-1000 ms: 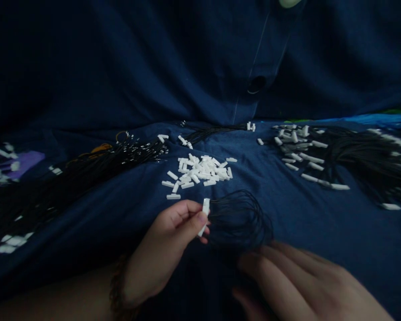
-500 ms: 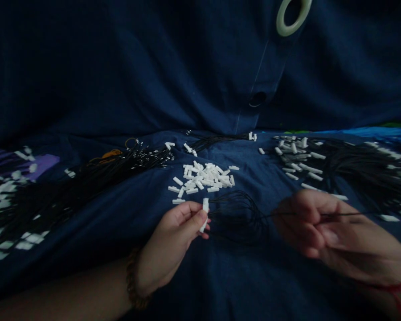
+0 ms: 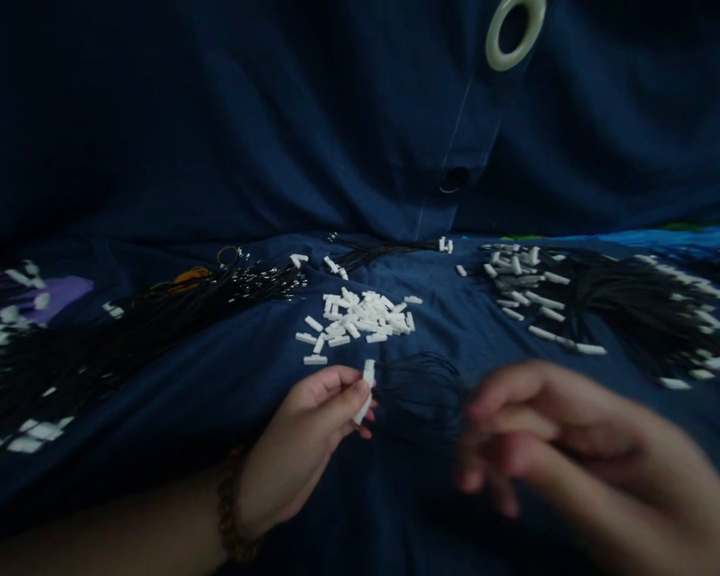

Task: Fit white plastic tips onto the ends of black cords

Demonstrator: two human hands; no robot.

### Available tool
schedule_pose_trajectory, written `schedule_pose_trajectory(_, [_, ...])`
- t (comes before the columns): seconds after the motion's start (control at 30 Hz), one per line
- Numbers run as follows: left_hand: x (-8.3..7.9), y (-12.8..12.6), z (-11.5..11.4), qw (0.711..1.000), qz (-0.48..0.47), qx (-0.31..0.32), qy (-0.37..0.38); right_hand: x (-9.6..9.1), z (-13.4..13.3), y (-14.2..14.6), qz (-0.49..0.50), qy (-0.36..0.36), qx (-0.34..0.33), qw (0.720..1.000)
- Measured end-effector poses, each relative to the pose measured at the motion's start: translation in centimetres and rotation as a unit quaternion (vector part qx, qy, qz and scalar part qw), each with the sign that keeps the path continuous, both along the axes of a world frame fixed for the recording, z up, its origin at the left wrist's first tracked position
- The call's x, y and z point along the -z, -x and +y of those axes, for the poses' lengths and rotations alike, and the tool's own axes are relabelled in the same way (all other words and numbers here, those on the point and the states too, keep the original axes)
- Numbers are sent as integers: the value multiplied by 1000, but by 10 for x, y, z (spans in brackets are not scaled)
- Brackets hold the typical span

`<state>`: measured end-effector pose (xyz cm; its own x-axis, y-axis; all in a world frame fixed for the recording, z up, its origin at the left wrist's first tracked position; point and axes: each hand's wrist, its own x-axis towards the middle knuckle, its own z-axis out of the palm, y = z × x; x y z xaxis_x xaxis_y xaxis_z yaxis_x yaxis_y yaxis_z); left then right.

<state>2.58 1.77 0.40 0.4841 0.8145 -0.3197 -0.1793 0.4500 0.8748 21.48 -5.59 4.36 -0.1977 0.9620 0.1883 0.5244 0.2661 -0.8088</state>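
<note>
My left hand (image 3: 303, 448) pinches a small white plastic piece (image 3: 366, 392) between thumb and fingers, low in the middle. Thin black cords (image 3: 420, 392) loop out from that piece toward the right. My right hand (image 3: 582, 460) is blurred by motion just right of the loops, fingers curled and pointing left; whether it holds a cord cannot be told. A loose pile of small white pieces (image 3: 360, 316) lies on the dark blue cloth (image 3: 336, 160) just beyond my left hand.
A long bundle of black cords (image 3: 156, 312) lies at the left, with white pieces at its far left end. Another heap of black cords with white ends (image 3: 606, 300) lies at the right. A pale ring (image 3: 513, 28) hangs at the top.
My right hand has swung from the far right back toward the cord loops, now blurred. My left hand has kept still with the white piece.
</note>
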Motion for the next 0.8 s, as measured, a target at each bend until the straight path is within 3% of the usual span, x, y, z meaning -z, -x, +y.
schedule_pose_trajectory(0.1, [-1, 2, -5, 998, -42, 26, 42, 2, 6, 20, -77, -41, -46, 995])
schedule_pose_trajectory(0.2, [-3, 3, -8, 996, -50, 55, 54, 6, 6, 23, -132, -85, -40, 987])
schedule_pose_trajectory(0.43, [-3, 3, -6, 994, -58, 68, 60, 8, 4, 17, -157, -113, -11, 981])
schedule_pose_trajectory(0.8, [-3, 2, -6, 995, -42, 73, 55, 10, 8, 17, -167, -113, -22, 979])
